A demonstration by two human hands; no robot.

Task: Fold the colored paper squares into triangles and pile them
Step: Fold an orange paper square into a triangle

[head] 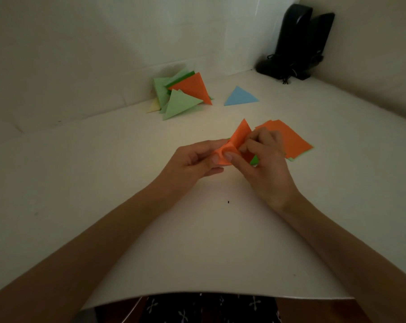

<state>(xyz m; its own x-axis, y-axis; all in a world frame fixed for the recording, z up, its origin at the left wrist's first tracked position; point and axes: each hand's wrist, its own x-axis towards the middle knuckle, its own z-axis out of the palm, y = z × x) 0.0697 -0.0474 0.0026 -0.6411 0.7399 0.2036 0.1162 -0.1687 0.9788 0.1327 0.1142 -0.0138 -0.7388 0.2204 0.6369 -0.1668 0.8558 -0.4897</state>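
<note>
Orange sheet [238, 138]: in mid-fold, lifted off the table [127, 183] between both hands. It is bent over on itself and one corner sticks up past the fingertips.
Left hand [192, 159]: fingers curled and thumb on top, pinching the sheet's near-left end. Prob. this pins one corner so the paper can't slide while the other side is lined up.
Right hand [264, 157]: fingers bunched, pinching the sheet's right part with the thumb tip pressed on the bend. Looks like it is bringing the edges together before creasing.
Why held in the air: my guess is corners match up easier off the table; the crease isn't flat yet.
Stack of squares [292, 141]: unfolded stock with orange on top, flat on the table. It lies just behind and right of the right hand, partly hidden by it, so the next sheet is close to reach.
Green sheet [254, 160]: a sliver shows under the right hand, at the stack's near corner.
Blue triangle [241, 97]: folded and lying alone, beyond both hands and apart from the rest.
Pile of triangles [183, 94]: green, orange and pale yellow in a loose overlap, well beyond the left hand by the wall. This is the drop spot for finished ones.
Speakers [297, 40]: black pair in the far corner, beyond the right hand; not involved.
</note>
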